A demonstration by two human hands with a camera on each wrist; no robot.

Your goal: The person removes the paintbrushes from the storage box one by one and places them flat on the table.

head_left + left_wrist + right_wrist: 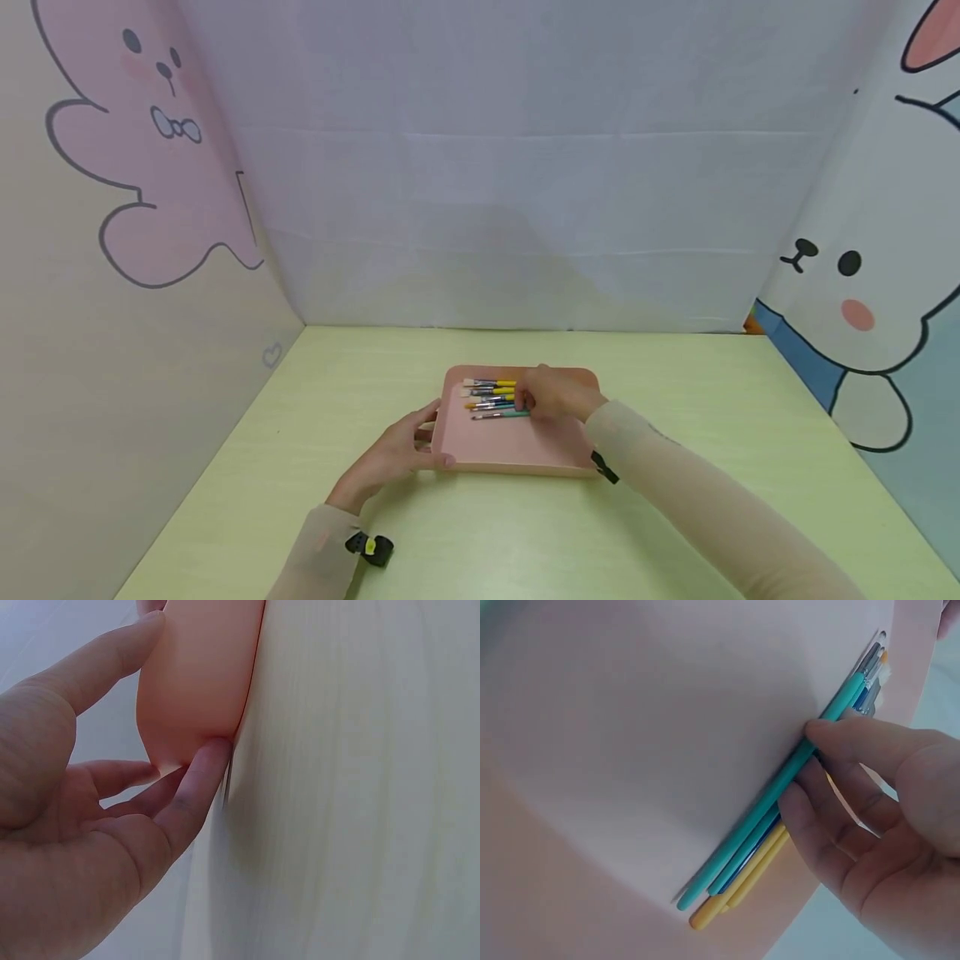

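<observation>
Several paintbrushes [487,392] with yellow, blue and teal handles lie side by side in a pink tray [495,450], bristles to the left. My right hand [555,393] reaches over the tray and holds the nearest teal paintbrush [742,829] by its handle, thumb on one side and fingertips on the other. The fingers hide part of the other handles. At the tray's left side, my left hand [393,450] grips the edge. In the left wrist view its thumb [120,652] is on the rim and fingers touch the outer wall low down.
The tray lies on a pale yellow-green table [300,433]. A white curtain-like backdrop [510,208] rises behind it. Side panels with cartoon animals [847,317] stand at left and right. Both wrists carry small black cameras [371,548].
</observation>
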